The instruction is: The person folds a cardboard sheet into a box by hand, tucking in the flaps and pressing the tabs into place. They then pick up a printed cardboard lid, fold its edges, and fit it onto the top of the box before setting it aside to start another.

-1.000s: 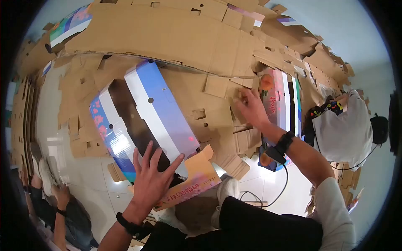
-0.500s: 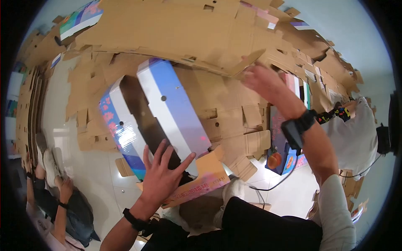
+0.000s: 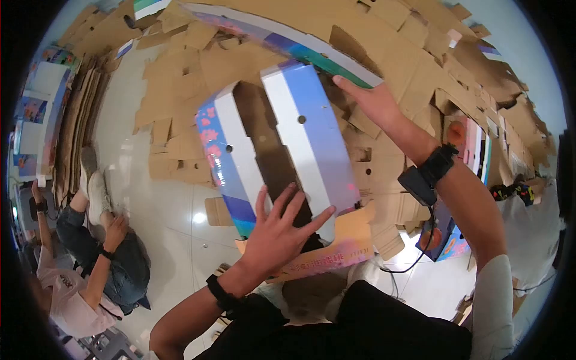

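A part-folded carton (image 3: 324,141), blue, white and purple with pink flowers, lies before me with a long gap between its top flaps showing brown inside. My left hand (image 3: 279,225) rests on its near end, fingers spread over the gap, beside an orange-pink printed end flap (image 3: 354,237). Beyond the carton, my right hand (image 3: 375,102) grips the near edge of a large flattened cardboard box (image 3: 288,43), whose edge strip is printed blue, green and white. My right fingers are partly hidden by that strip.
Flattened brown cardboard (image 3: 174,129) covers much of the floor. More sheets (image 3: 78,114) stand stacked at left, near a seated person (image 3: 102,258). Printed cartons (image 3: 447,234) lie at right by another person's light clothing (image 3: 531,234). A black cable (image 3: 414,258) hangs from my right wrist device.
My view has swung left, so the carton appears farther right. The flattened cardboard in my right hand has turned, bringing its printed strip into sight. My left hand stays on the carton.
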The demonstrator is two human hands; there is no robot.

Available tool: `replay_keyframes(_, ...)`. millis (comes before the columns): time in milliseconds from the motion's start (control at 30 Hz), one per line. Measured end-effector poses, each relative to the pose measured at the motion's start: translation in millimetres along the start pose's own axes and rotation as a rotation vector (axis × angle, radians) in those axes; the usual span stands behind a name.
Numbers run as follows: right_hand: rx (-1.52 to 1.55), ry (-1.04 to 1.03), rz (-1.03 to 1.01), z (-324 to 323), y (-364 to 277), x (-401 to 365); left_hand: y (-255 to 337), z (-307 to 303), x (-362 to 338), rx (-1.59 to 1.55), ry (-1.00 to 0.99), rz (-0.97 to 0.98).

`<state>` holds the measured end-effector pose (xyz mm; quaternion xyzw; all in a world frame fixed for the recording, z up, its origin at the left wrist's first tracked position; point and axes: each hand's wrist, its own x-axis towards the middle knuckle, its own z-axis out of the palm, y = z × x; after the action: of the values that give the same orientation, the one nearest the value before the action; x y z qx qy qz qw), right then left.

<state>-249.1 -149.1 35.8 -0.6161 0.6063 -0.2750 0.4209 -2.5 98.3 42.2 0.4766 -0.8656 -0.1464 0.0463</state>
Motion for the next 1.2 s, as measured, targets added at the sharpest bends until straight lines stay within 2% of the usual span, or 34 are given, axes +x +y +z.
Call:
replay_keyframes(67, -0.023, 0.054, -0.05, 6, 9, -1, -2, 3, -3, -0.034, 0.012, 0.004)
replay_keyframes(167, -0.129, 0.026, -0.177, -15, -20, -23, -5, 7, -5, -0.017, 0.01, 0.022)
replay_keyframes(233, -0.277, -0.032, -0.712, -48, -3, -21, -6, 4, -7, -0.011, -0.005, 0.025)
replay_keyframes(300, -0.464, 0.025, -0.857, -79, -45, -53, -7, 3, -7, -0.028, -0.016, 0.024)
replay_keyframes(367, -0.728, 0.117, -0.77, -113, -59, -66, -8, 2, -6, -0.041, -0.028, 0.028)
replay_keyframes(433, -0.972, 0.252, -0.899, -142, -75, -85, -8, 0, -7, -0.048, -0.038, 0.024)
replay_keyframes(467, -1.031, 0.29, -0.898, -153, -79, -93, -9, 0, -8, -0.043, -0.026, 0.021)
replay_keyframes(533, -1.143, 0.224, -0.895, -172, -61, -104, -10, 2, -8, -0.04, -0.002, 0.027)
replay_keyframes(600, -1.171, 0.119, -0.834, -189, -24, -110, -8, -1, -8, -0.061, 0.015, 0.025)
replay_keyframes(667, -1.12, 0.036, -0.534, -196, 36, -115, -10, -2, -9, -0.062, 0.039, 0.039)
replay_keyframes(700, -1.225, 0.005, -0.464, -194, 51, -117, -11, -3, -10, -0.072, 0.026, 0.053)
replay_keyframes(767, -1.178, -0.088, -0.406, -199, 99, -113, -13, -8, -12, -0.078, -0.008, 0.074)
replay_keyframes(833, -1.142, -0.099, -0.164, -190, 80, -126, -13, -8, -15, -0.039, -0.008, 0.085)
replay_keyframes(867, -1.221, -0.128, -0.074, -183, 63, -132, -13, -8, -15, -0.024, -0.009, 0.095)
replay_keyframes(900, -1.302, -0.165, 0.015, -176, 47, -137, -13, -6, -15, -0.025, -0.007, 0.1)
replay_keyframes(967, -1.661, -0.3, 0.121, -160, 18, -140, -14, -2, -17, -0.033, -0.003, 0.1)
replay_keyframes(1000, -1.572, -0.143, -0.114, -155, 24, -157, -14, -7, -16, -0.05, 0.003, 0.111)
replay_keyframes(1067, -1.48, -0.449, -0.308, -131, -15, -176, -17, -8, -18, -0.083, 0.004, 0.128)
replay_keyframes(1133, -1.03, -0.468, -0.454, -94, -35, -200, -21, -9, -22, -0.112, 0.022, 0.145)
replay_keyframes(1200, -0.573, -0.69, -0.306, -57, -62, -206, -25, -9, -28, -0.142, 0.059, 0.161)
